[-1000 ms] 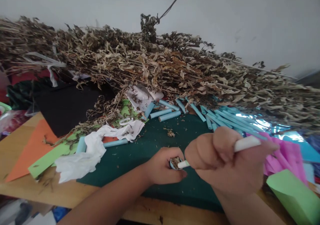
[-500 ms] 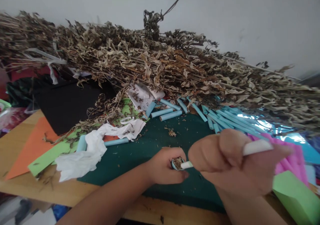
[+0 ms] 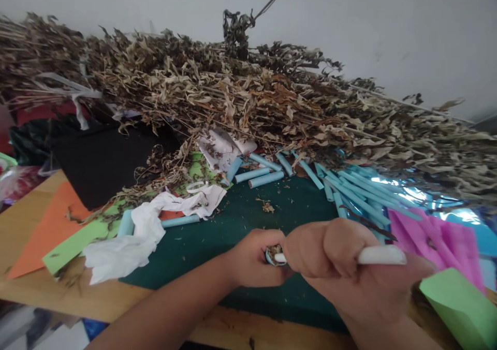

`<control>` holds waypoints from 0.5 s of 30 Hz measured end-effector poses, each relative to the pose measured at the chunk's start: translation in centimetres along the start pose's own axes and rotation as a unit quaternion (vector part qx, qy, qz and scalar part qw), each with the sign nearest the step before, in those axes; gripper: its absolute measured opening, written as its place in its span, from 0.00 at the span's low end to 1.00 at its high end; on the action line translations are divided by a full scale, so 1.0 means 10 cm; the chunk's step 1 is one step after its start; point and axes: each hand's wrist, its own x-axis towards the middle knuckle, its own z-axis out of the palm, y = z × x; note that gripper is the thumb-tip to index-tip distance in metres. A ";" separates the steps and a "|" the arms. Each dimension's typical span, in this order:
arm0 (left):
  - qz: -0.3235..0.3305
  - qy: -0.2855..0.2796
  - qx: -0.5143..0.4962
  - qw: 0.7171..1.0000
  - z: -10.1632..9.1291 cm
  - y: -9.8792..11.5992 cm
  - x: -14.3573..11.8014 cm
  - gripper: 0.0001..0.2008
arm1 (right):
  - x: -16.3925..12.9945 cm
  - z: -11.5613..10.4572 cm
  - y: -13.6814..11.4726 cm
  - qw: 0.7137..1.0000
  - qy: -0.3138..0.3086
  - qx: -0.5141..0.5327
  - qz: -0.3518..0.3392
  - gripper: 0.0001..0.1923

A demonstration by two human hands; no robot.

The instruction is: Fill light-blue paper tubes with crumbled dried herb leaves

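My left hand (image 3: 259,259) is wrapped round a short blue paper tube (image 3: 267,257), its open end turned toward my right hand. Crumbled dried leaves (image 3: 275,250) fill that opening. A white stick (image 3: 382,255) is gripped in the fist of my right hand (image 3: 334,251), and its far tip goes into the leaves at the tube's mouth. The two hands meet above a dark green sheet (image 3: 295,301). Most of the tube is hidden by my left fingers.
Dried leafy stalks (image 3: 217,91) are heaped along the wall. Several blue paper tubes (image 3: 258,175) lie before them, with more piled at right (image 3: 357,189). Crumpled white tissue (image 3: 147,231), pink paper (image 3: 438,236) and folded green paper (image 3: 462,306) lie around the sheet on the wooden table (image 3: 89,301).
My right hand has moved left and a little down, closer to my left hand. The stick's tip now reaches further into the leaf-filled tube. My left hand has barely moved.
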 end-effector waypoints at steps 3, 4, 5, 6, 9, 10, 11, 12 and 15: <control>-0.008 -0.007 -0.002 1.000 0.00 0.00 0.00 0.05 | 0.01 0.04 -0.01 1.000 0.002 -0.018 -0.020 0.28; -0.009 -0.006 -0.001 1.000 0.00 -0.01 -0.01 0.05 | 0.02 0.05 -0.01 0.999 0.002 -0.024 -0.030 0.28; -0.008 -0.004 0.003 1.000 0.00 -0.01 -0.01 0.04 | 0.01 0.06 -0.01 0.999 0.003 -0.031 -0.034 0.28; -0.006 -0.003 0.008 1.000 0.00 -0.02 -0.01 0.04 | 0.01 0.06 -0.01 0.999 0.006 -0.036 -0.035 0.28; -0.007 -0.010 0.014 1.000 0.00 -0.03 -0.01 0.05 | -0.02 0.04 -0.01 0.999 0.015 -0.029 -0.035 0.27; -0.007 -0.012 0.011 1.000 0.00 -0.04 -0.01 0.05 | -0.02 0.03 -0.02 0.999 0.010 -0.022 -0.030 0.27; -0.004 -0.010 0.006 1.000 -0.01 -0.05 0.00 0.05 | -0.03 0.01 -0.02 1.000 0.008 -0.015 -0.021 0.26; 0.001 -0.004 0.001 1.000 -0.01 -0.05 0.00 0.04 | -0.03 0.00 -0.03 1.000 0.006 -0.009 -0.010 0.26; 0.005 0.002 0.002 1.000 -0.01 -0.06 0.00 0.04 | -0.03 -0.03 -0.04 1.000 0.013 0.002 0.005 0.26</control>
